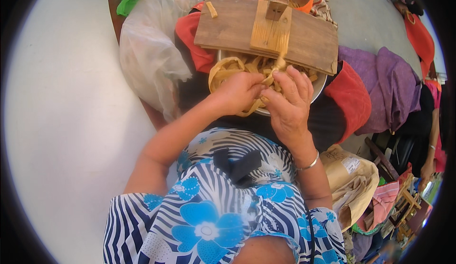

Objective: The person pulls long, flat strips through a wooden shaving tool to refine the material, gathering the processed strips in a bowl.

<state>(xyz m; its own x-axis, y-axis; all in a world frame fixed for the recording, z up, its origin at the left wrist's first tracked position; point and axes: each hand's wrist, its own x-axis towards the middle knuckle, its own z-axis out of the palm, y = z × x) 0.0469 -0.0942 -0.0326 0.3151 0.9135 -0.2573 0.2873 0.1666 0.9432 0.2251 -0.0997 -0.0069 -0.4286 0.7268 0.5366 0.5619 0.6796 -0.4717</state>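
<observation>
My left hand (240, 91) pinches a tan, flat, flexible strip (269, 80) between thumb and fingers. Close beside it, my right hand (290, 98) has its thumb and index finger on the same strip, the other fingers raised. A blurred, twisted end of the strip rises towards the front edge of a wooden board (228, 28). Loops of similar strip (222, 69) curl left of my hands. Beneath them, a light-rimmed basin (319, 90) on my lap holds short tan pieces (313, 75); my hands hide part of it. The board lies across its far side.
On the board sit a paler plank (270, 32) with an upright wooden block (277, 7) and one loose tan piece (211, 10). An orange bucket (310, 3) stands beyond. A translucent plastic bag (149, 50) lies left; a brown paper sack (347, 182) lies right. Another person's arm (431, 146) shows far right.
</observation>
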